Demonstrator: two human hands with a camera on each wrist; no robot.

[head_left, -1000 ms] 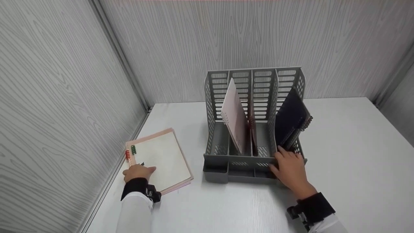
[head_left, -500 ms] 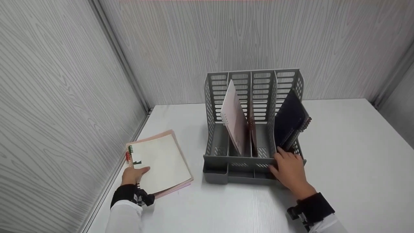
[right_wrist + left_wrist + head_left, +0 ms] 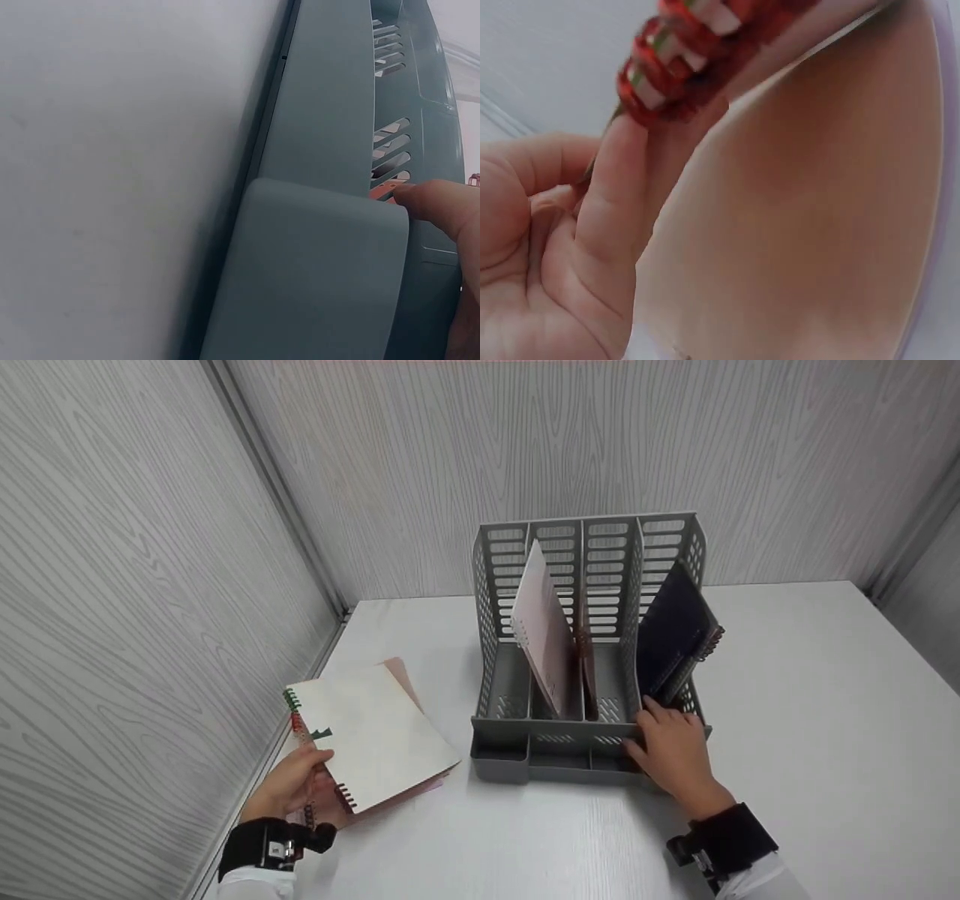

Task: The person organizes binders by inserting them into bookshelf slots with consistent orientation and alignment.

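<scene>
My right hand (image 3: 673, 746) gripped the part-filled grey plastic rack (image 3: 502, 771); my left hand (image 3: 287, 780) pinched a cream spiral notebook (image 3: 381, 735), pinkish notebooks (image 3: 403, 678) unfiled beneath, near the worktop's (image 3: 525, 840) left edge.

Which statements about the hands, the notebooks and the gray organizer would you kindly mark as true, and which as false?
1. The left hand grips the cream notebook at its spiral-bound edge. True.
2. The right hand is lifting a notebook off the table. False: the right hand holds the front edge of the gray organizer.
3. The pale pink notebook stands tilted in the organizer. True.
4. The navy notebook is in the organizer's leftmost compartment. False: the navy notebook is in the rightmost one.
5. A black band is worn on each wrist. True.
</scene>
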